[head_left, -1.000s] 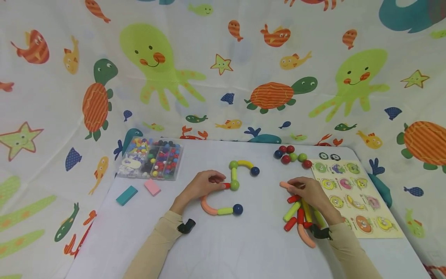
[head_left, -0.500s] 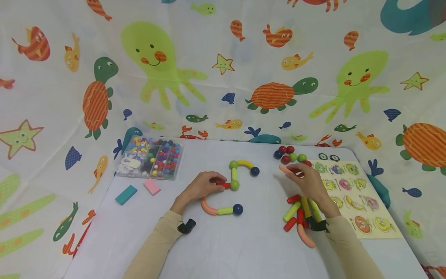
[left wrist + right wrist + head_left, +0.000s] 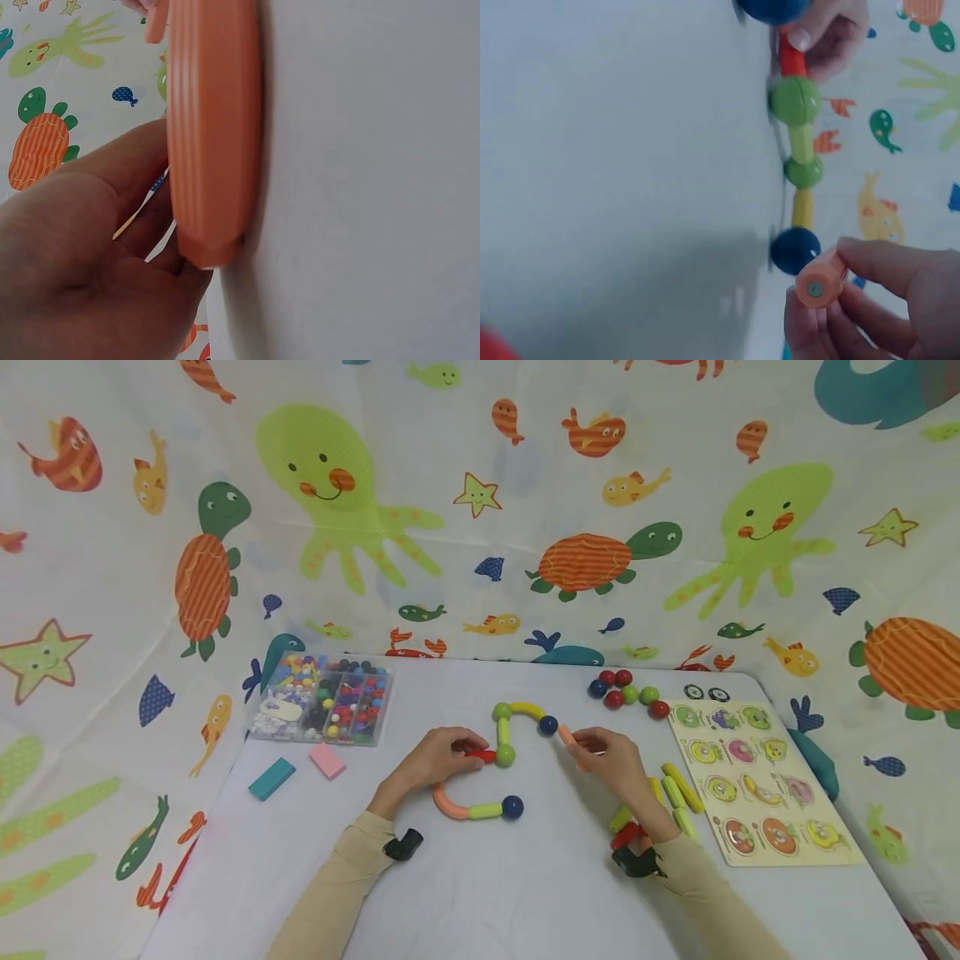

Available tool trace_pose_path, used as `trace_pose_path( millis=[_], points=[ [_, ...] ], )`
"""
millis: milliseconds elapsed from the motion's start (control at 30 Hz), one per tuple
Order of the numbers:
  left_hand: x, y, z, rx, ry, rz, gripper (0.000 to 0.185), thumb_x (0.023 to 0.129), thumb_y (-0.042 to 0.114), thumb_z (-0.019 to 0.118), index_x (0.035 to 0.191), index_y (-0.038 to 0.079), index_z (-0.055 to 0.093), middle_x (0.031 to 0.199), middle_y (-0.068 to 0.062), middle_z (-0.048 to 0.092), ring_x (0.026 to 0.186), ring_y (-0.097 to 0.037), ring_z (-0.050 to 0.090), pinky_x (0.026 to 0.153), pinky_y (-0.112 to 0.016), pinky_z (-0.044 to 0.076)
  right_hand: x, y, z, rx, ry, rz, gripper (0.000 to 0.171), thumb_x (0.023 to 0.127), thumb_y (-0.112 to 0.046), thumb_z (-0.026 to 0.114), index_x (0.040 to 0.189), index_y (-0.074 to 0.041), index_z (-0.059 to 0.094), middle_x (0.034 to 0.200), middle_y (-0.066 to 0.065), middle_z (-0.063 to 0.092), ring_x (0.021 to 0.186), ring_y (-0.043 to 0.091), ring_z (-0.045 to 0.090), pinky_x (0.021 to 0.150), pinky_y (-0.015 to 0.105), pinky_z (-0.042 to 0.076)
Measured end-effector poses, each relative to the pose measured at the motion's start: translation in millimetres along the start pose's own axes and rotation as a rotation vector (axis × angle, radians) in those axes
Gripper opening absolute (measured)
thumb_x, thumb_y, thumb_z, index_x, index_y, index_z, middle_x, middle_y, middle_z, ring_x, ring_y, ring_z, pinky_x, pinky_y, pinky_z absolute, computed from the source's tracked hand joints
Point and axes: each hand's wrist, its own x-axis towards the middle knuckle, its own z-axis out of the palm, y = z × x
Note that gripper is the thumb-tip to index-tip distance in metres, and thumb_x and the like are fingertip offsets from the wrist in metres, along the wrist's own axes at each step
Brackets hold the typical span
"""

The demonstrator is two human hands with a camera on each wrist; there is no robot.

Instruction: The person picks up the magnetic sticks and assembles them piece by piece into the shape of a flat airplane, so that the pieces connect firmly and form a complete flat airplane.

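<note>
Head view: left hand (image 3: pixel 441 758), fingers pinching a red rod (image 3: pixel 483 757) that meets the lower green ball (image 3: pixel 506 755); from there, on the white worktop (image 3: pixel 465 893), a light-green rod (image 3: pixel 503 732), upper green ball (image 3: pixel 502 712), yellow curved rod (image 3: pixel 528 709) and blue ball (image 3: pixel 548 725). Right hand (image 3: pixel 613 764), fingers holding a salmon rod (image 3: pixel 566 736), its tip just beside that blue ball; contact cannot be told. Nearer the person, a curved salmon rod (image 3: pixel 448 804), leading to a short green rod (image 3: pixel 485 811) and a second blue ball (image 3: pixel 512 807). By the right wrist, assorted loose rods (image 3: pixel 672 792); at far right, a fruit-picture board (image 3: pixel 765 785). Left wrist view: curved salmon rod large in front of the left hand; the fingers' grip is hidden. Right wrist view: salmon rod between thumb and fingers, a round metallic disc (image 3: pixel 815 289) on its end.
</note>
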Motion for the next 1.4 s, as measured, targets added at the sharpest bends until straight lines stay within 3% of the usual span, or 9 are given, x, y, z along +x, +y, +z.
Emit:
trace_pose_path(
  millis=[200,400,867,1400],
  points=[
    [0.2,-0.9,0.4,0.003,-0.002,-0.008,0.026,0.09,0.018,0.078,0.116,0.02,0.075,0.106,0.006,0.072,0.098,-0.011,0.062,0.094,-0.033,0.05,0,-2,25,0.016,0.012,0.104,0.033,0.094,-0.029,0.073,0.119,-0.008,0.072,0.105,0.009,0.073,0.091,0.021,0.063,0.074,0.024,0.052],
    [0.8,-0.1,1.1,0.0,-0.01,-0.001,0.024,0.09,0.019,0.078,0.114,0.021,0.075,0.106,0.007,0.073,0.099,-0.011,0.062,0.094,-0.032,0.05,1,-5,36,0.026,0.048,0.178,0.033,0.093,-0.031,0.073,0.116,-0.007,0.074,0.103,0.01,0.074,0.088,0.022,0.063,0.071,0.023,0.053],
    [2.8,0.3,-1.9,-0.015,-0.017,0.015,0.022,0.091,0.021,0.077,0.113,0.021,0.075,0.104,0.007,0.073,0.099,-0.011,0.063,0.094,-0.034,0.052,8,-15,38,0.068,0.076,0.197,0.033,0.095,-0.031,0.072,0.117,-0.007,0.073,0.105,0.012,0.073,0.089,0.023,0.063,0.068,0.021,0.052],
    [0.9,1.1,-0.7,-0.018,-0.014,-0.011,0.024,0.091,0.019,0.077,0.115,0.02,0.075,0.107,0.005,0.072,0.1,-0.012,0.062,0.096,-0.036,0.051,16,-12,48,-0.015,0.107,0.175,0.032,0.094,-0.031,0.072,0.116,-0.007,0.07,0.101,0.011,0.073,0.091,0.025,0.063,0.068,0.024,0.052]
  ],
)
